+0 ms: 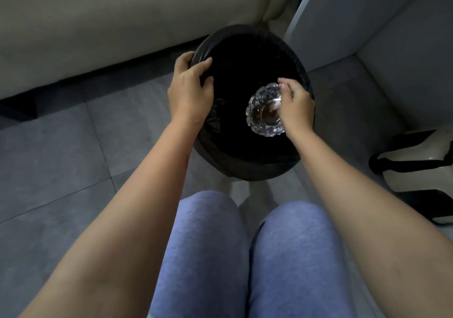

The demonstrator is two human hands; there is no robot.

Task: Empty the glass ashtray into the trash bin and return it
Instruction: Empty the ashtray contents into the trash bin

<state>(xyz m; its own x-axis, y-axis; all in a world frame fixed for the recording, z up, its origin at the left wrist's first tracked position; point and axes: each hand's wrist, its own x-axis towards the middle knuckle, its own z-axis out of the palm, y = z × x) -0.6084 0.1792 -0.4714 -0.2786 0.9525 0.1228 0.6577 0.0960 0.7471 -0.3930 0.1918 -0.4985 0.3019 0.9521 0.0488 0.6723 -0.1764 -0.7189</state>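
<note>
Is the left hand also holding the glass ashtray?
No: the left hand grips the rim of the trash bin, while only the right hand holds the glass ashtray over the opening.

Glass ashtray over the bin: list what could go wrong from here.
1. The right hand holds the glass ashtray by one edge only, above the trash bin; it could slip and drop in.
2. Brown residue shows in its centre, so it may not empty fully.
3. The left hand grips the liner at the rim; the liner could pull loose.
</note>
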